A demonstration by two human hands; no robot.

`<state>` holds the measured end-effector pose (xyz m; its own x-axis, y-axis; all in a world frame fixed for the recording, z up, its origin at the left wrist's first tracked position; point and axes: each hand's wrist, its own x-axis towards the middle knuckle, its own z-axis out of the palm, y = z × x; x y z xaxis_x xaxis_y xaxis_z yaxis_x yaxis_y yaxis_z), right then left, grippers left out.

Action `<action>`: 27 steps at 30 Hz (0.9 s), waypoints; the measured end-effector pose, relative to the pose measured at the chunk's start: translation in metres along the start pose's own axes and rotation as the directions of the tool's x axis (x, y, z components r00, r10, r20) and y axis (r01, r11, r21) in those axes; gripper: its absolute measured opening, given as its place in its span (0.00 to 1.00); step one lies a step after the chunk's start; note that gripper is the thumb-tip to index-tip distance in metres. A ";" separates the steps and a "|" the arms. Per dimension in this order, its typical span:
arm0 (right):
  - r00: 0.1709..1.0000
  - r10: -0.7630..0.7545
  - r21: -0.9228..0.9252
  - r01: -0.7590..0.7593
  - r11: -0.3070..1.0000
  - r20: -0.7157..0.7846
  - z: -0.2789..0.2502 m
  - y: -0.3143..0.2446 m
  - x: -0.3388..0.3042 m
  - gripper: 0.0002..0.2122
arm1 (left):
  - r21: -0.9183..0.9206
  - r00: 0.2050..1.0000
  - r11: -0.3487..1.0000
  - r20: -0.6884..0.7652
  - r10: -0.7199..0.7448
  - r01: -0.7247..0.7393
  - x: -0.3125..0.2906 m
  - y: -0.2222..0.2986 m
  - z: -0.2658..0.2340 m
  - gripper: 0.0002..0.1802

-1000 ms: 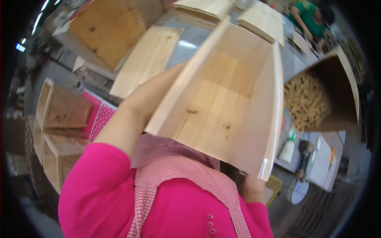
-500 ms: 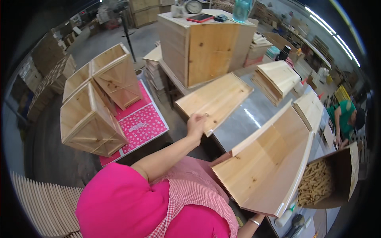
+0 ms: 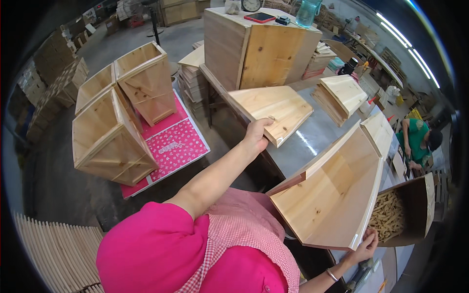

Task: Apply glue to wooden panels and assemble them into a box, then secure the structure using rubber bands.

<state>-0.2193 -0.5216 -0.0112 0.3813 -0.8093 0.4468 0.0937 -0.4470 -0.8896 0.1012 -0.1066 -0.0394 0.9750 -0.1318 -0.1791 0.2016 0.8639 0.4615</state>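
My left hand (image 3: 258, 135) is closed on the near edge of a tapered wooden panel (image 3: 281, 111), thumb on top, over the metal-topped table. On my right, a partly assembled tapered wooden box (image 3: 320, 207) rests with its open side up; a white strip runs along its right edge. Beside that box's near right corner, my right hand (image 3: 366, 245) has its fingers curled together. Whatever may be in them cannot be made out. An open carton of small wooden pieces (image 3: 389, 217) stands just beyond these fingers.
Stacked panels (image 3: 342, 95) lie at the table's far side. A large wooden box (image 3: 268, 53) carries a phone, a clock and a blue jug. Several finished wooden boxes (image 3: 115, 136) stand on a pink patterned surface (image 3: 178, 151) at left. A person in green (image 3: 417, 139) works at far right.
My left hand has moved up and right with the panel, turning it slightly. My right hand has come up from below the box to its near right corner by the carton.
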 end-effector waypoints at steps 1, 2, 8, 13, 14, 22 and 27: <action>0.996 -0.084 -0.060 0.083 0.995 -0.008 0.000 -0.027 -0.003 0.12 | -0.005 0.999 0.999 -0.020 0.038 -0.038 -0.009 0.002 0.011 0.23; 0.978 -0.208 -0.103 0.207 0.973 0.003 0.001 -0.054 -0.006 0.12 | -0.011 0.999 0.999 -0.011 0.031 -0.031 -0.021 0.004 0.021 0.23; 0.643 -0.635 -0.271 0.762 0.588 0.429 0.035 -0.205 -0.067 0.14 | 0.644 0.645 0.124 0.695 0.317 -0.755 -0.093 0.024 0.088 0.28; 0.187 -0.631 -0.140 0.982 0.124 0.753 0.077 -0.297 -0.092 0.20 | 0.135 0.120 -0.442 0.991 0.061 -0.887 -0.143 0.014 0.153 0.28; 0.199 -0.538 -0.220 0.975 0.025 0.819 0.084 -0.305 -0.087 0.21 | 0.128 0.116 -0.403 0.992 0.053 -0.906 -0.151 0.010 0.160 0.28; 0.362 -0.333 -0.417 0.902 -0.109 0.870 0.080 -0.271 -0.046 0.13 | -0.072 -0.040 -0.441 0.996 -0.080 -0.895 -0.186 -0.040 0.185 0.20; 0.390 -0.327 -0.423 0.905 -0.034 0.861 0.062 -0.242 -0.057 0.15 | 0.040 0.042 -0.337 0.999 0.003 -0.940 -0.191 -0.010 0.137 0.31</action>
<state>-0.2069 -0.3440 0.1732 0.9097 0.1585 0.3838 -0.0471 -0.8789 0.4747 -0.0736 -0.1568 0.1093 0.1351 -0.4887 0.8619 -0.9812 -0.1871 0.0477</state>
